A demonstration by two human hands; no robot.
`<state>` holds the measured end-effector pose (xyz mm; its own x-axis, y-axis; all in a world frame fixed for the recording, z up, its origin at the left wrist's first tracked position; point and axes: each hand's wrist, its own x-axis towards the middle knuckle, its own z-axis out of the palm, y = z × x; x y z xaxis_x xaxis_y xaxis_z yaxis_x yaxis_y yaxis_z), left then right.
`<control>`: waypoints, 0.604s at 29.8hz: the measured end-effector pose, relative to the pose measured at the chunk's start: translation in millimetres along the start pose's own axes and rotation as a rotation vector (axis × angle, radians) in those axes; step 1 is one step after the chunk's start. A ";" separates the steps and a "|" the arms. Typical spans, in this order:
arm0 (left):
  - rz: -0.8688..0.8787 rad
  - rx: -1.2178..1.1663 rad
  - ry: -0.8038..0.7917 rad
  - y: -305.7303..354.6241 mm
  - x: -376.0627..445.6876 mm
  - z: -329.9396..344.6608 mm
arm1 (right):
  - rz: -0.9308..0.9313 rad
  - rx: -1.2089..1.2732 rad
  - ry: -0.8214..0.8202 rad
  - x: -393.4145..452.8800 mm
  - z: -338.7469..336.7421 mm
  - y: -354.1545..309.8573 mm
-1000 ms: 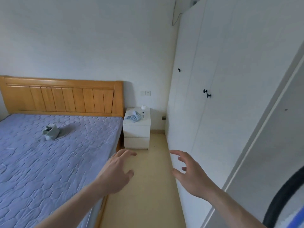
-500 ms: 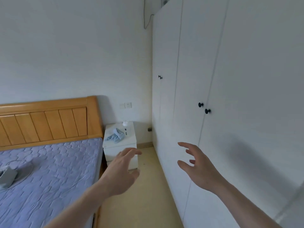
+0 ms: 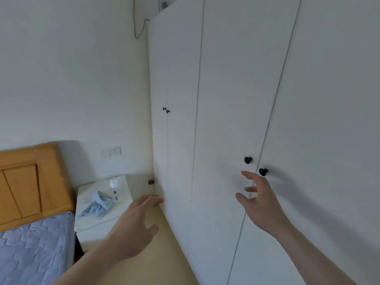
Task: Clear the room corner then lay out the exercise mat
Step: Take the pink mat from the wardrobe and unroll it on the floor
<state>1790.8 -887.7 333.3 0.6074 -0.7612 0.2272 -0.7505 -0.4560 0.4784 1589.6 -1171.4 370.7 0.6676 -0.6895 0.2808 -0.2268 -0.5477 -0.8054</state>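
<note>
1. Pale yellow floor (image 3: pixel 144 262) running between the white nightstand (image 3: pixel 102 214) and the tall white wardrobe (image 3: pixel 226 99); bed (image 3: pixel 35 247) at lower left.
2. Exercise mat nowhere in view; direction and long axis impossible to tell.
3. Left hand (image 3: pixel 133 227) loose, fingers spread, empty.
4. Right hand (image 3: pixel 259 202) unclenched, empty, just below two black knobs (image 3: pixel 263 171).

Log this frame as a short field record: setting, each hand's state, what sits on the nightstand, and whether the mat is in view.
setting: bedroom corner, white wardrobe beside a wooden-headboard bed
left hand: open, empty, raised over the floor gap near the nightstand
right hand: open, empty, fingers spread just below the near black door knobs, not touching them
nightstand: holds a light blue cloth and a small white bottle
exercise mat: not in view
wardrobe doors: all shut
</note>
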 end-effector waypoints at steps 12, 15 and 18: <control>0.465 -0.111 -0.203 -4.8 163.7 5.0 | 0.281 -0.266 0.247 -2.4 8.3 -12.1; 0.587 -0.151 -0.231 35.6 204.1 13.1 | 0.331 -0.333 0.259 3.8 -1.3 -18.0; 0.652 -0.171 -0.263 73.4 233.5 25.3 | 0.356 -0.393 0.281 15.6 -7.1 -18.5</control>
<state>1871.0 -1110.6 400.0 -0.0495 -0.9494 0.3102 -0.8742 0.1914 0.4462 1599.2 -1175.5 393.6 0.3012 -0.9324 0.1997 -0.6831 -0.3572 -0.6371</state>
